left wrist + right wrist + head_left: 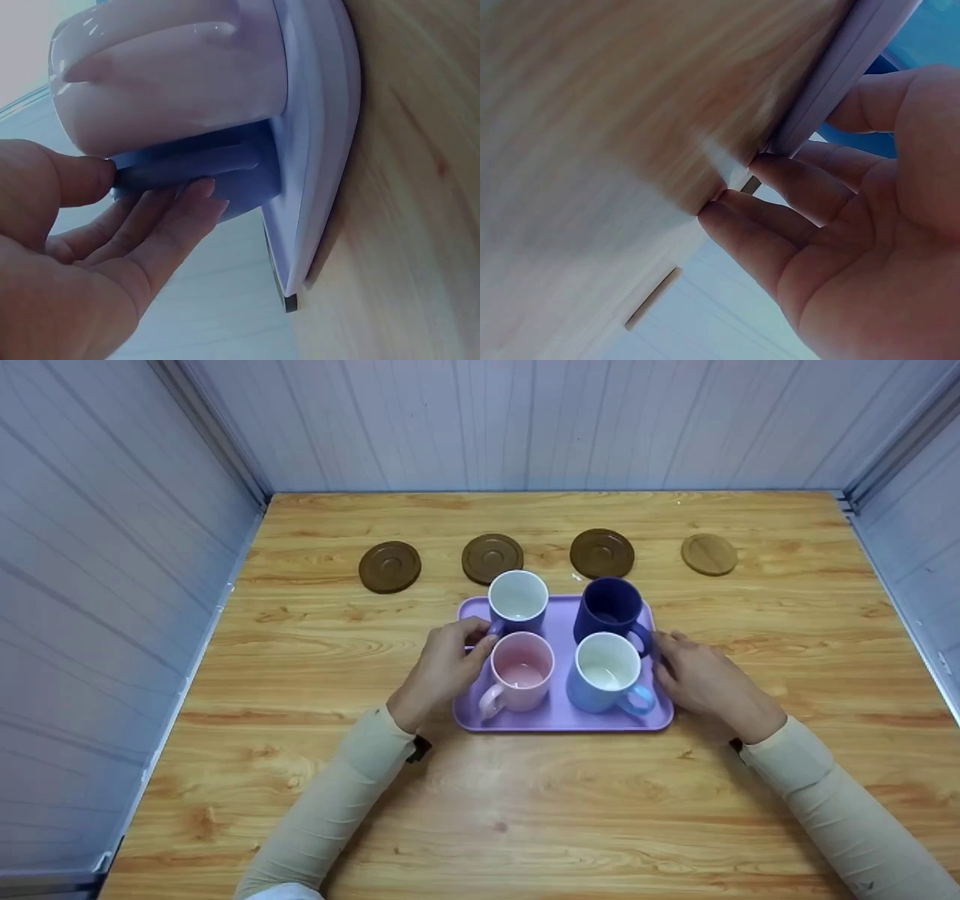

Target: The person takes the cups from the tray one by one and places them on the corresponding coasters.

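A lilac tray [559, 721] carries a purple mug with a white inside [517, 625], a dark navy mug [592, 622], a pink mug [517, 697] and a light blue mug [589, 694]. At the tray's left side my left hand [446, 664] pinches the purple mug's handle between thumb and fingers; in the left wrist view that handle [180, 166] lies beside the pink mug [172, 90]. My right hand [701, 679] holds the tray's right edge. In the right wrist view its thumb lies over the rim [829, 94], with fingertips low along the outside.
Behind the tray, three dark brown coasters [390, 567] and one lighter wooden coaster [709, 554] lie in a row on the wooden table [525, 825]. Pale panel walls [487, 427] stand at the back and both sides.
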The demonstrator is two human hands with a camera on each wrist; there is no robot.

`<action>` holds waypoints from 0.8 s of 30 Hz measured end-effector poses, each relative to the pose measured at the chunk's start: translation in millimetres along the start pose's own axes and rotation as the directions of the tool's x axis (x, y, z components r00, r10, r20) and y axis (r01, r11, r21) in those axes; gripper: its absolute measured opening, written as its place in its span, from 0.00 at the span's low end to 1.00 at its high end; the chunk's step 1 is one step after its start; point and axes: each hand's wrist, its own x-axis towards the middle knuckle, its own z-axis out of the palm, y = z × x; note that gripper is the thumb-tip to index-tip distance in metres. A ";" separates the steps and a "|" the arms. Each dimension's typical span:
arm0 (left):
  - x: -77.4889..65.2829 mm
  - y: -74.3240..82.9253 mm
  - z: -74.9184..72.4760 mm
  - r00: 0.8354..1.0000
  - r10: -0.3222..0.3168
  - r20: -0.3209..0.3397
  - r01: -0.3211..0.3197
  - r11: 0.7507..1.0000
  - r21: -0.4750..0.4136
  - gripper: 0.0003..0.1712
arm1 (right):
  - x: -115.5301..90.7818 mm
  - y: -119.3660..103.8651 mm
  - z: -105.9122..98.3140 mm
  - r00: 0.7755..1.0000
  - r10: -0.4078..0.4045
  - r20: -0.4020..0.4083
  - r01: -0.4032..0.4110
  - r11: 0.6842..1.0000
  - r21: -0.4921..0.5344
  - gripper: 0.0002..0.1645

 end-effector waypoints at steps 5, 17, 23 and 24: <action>1.6 -2.5 4.1 0.999 -0.019 -0.043 0.017 0.999 -0.046 0.09 | 0.7 0.5 -1.2 0.999 0.019 0.039 -0.019 1.000 0.018 0.24; 3.1 -8.0 11.8 0.992 -0.039 -0.116 0.031 0.997 -0.071 0.08 | 1.7 -1.1 -4.2 0.997 0.035 0.063 -0.037 0.999 0.026 0.23; 3.3 -8.2 12.4 0.992 -0.027 -0.127 0.019 0.998 -0.066 0.08 | 2.1 -1.0 -2.0 0.999 0.007 0.033 -0.008 1.000 0.027 0.21; 3.4 -8.4 12.5 0.991 -0.025 -0.129 0.017 0.998 -0.067 0.07 | 2.3 -1.0 -1.6 1.000 0.000 0.027 -0.001 1.000 0.028 0.21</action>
